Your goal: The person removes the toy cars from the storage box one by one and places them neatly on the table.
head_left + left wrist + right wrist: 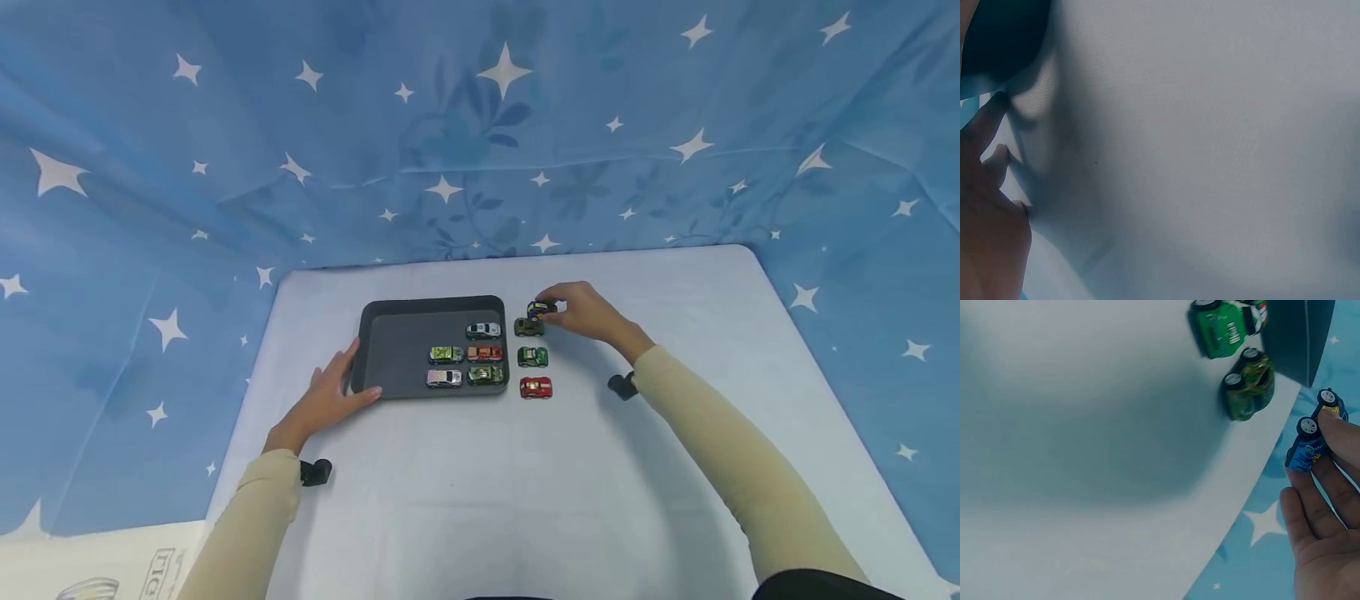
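My right hand (587,312) pinches a blue toy car (1307,445) between thumb and fingers. In the head view the held car overlaps the far end of a column of toy cars: a dark green camouflage car (529,327), a bright green car (532,357) and a red car (536,387). This column runs along the right side of a dark grey tray (397,354). At the tray's near left corner rests my left hand (327,395), thumb and fingers spread along the rim. Its other fingers (994,165) reach down beside the tray in the left wrist view.
Several toy cars stand in the tray's right half, among them a silver one (483,331), an orange one (484,354) and a yellow-green one (446,355). A white tabletop (480,492) lies beneath. Blue star-patterned cloth (480,167) surrounds the table behind and at both sides.
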`<state>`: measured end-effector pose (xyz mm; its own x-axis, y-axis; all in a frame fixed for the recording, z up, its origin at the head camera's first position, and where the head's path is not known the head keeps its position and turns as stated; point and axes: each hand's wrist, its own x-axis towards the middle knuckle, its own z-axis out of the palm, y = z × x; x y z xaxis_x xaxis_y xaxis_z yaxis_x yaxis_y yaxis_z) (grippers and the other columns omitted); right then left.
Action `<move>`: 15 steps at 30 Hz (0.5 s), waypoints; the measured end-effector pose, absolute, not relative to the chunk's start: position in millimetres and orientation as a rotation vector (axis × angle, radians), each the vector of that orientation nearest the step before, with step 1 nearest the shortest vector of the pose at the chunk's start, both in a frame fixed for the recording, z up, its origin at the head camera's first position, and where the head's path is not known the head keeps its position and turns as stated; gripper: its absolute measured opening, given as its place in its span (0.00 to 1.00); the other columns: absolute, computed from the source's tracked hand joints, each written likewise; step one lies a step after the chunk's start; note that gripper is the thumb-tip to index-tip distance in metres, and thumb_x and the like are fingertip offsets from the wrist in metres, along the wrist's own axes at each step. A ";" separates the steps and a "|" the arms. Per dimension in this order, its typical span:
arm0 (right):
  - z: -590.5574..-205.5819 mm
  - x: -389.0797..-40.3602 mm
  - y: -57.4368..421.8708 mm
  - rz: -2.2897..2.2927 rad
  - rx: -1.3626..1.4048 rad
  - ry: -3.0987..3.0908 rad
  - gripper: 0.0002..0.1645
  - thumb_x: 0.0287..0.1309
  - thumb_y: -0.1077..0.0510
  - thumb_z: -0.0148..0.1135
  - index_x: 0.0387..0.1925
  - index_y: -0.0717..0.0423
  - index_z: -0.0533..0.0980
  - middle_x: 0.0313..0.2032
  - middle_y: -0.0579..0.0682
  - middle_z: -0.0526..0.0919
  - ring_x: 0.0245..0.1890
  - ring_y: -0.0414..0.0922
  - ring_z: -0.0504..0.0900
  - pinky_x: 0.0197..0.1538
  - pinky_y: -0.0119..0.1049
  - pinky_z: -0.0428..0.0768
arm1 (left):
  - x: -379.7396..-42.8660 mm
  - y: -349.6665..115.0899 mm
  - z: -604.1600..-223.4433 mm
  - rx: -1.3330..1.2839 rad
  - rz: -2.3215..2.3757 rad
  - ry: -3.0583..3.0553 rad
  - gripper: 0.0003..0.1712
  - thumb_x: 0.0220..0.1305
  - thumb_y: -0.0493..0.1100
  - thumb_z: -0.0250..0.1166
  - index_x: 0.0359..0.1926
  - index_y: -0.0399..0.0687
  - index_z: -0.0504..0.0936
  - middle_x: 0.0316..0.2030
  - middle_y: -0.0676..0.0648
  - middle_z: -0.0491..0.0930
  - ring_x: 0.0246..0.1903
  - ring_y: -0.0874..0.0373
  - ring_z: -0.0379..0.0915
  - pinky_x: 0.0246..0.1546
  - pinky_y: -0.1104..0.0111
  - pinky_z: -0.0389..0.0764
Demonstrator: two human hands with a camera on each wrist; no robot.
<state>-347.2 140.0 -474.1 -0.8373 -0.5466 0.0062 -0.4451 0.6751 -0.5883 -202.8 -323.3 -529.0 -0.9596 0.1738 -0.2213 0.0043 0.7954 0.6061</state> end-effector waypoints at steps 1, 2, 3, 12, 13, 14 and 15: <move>-475.2 -346.6 143.0 -0.884 -0.810 2.721 0.21 0.57 0.59 0.70 0.53 0.58 0.81 0.47 0.53 0.85 0.49 0.48 0.81 0.54 0.50 0.79 | -202.8 -323.7 -528.5 0.136 0.918 2.720 0.60 0.57 0.70 0.64 0.78 0.67 0.35 0.77 0.40 0.42 0.75 0.40 0.31 0.69 0.38 0.28; -476.5 -346.0 146.2 -0.879 -0.807 2.725 0.21 0.57 0.59 0.70 0.53 0.58 0.81 0.47 0.53 0.85 0.50 0.49 0.81 0.55 0.50 0.79 | -202.9 -324.0 -528.4 0.135 0.917 2.720 0.60 0.57 0.70 0.64 0.78 0.67 0.35 0.77 0.40 0.42 0.75 0.40 0.31 0.69 0.38 0.28; -477.8 -345.5 149.5 -0.877 -0.801 2.727 0.21 0.57 0.59 0.70 0.53 0.58 0.81 0.48 0.53 0.84 0.50 0.49 0.81 0.55 0.50 0.78 | -203.3 -324.3 -528.4 0.138 0.914 2.722 0.60 0.57 0.71 0.64 0.78 0.68 0.35 0.77 0.40 0.42 0.75 0.41 0.31 0.69 0.39 0.28; -486.3 -343.9 171.3 -0.878 -0.732 2.711 0.21 0.58 0.60 0.69 0.53 0.58 0.80 0.50 0.55 0.84 0.53 0.52 0.80 0.57 0.52 0.77 | -204.0 -324.8 -531.6 0.145 0.902 2.714 0.61 0.57 0.71 0.64 0.78 0.67 0.33 0.77 0.41 0.41 0.75 0.41 0.30 0.70 0.39 0.27; -487.2 -343.9 172.8 -0.871 -0.727 2.712 0.20 0.58 0.59 0.69 0.53 0.58 0.80 0.49 0.55 0.84 0.53 0.52 0.80 0.57 0.52 0.77 | -203.8 -324.8 -531.8 0.145 0.899 2.716 0.61 0.57 0.71 0.64 0.78 0.67 0.33 0.77 0.41 0.41 0.75 0.41 0.30 0.70 0.39 0.27; -488.2 -343.7 174.3 -0.865 -0.721 2.713 0.20 0.58 0.59 0.69 0.53 0.58 0.81 0.49 0.55 0.84 0.53 0.52 0.80 0.57 0.52 0.77 | -203.6 -324.8 -531.9 0.146 0.900 2.716 0.61 0.57 0.71 0.64 0.78 0.67 0.33 0.77 0.41 0.41 0.75 0.40 0.30 0.69 0.39 0.27; -489.2 -343.5 175.7 -0.861 -0.716 2.712 0.20 0.58 0.59 0.69 0.53 0.58 0.81 0.49 0.55 0.84 0.53 0.52 0.80 0.57 0.52 0.77 | -203.3 -324.6 -531.7 0.145 0.902 2.717 0.61 0.57 0.71 0.64 0.78 0.67 0.33 0.77 0.40 0.41 0.75 0.40 0.30 0.69 0.39 0.27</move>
<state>-343.5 175.7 -489.2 -0.8607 -0.5068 -0.0484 -0.3860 0.7117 -0.5869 -203.3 -324.6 -531.7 -0.9574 0.1793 -0.2261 0.0086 0.8008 0.5988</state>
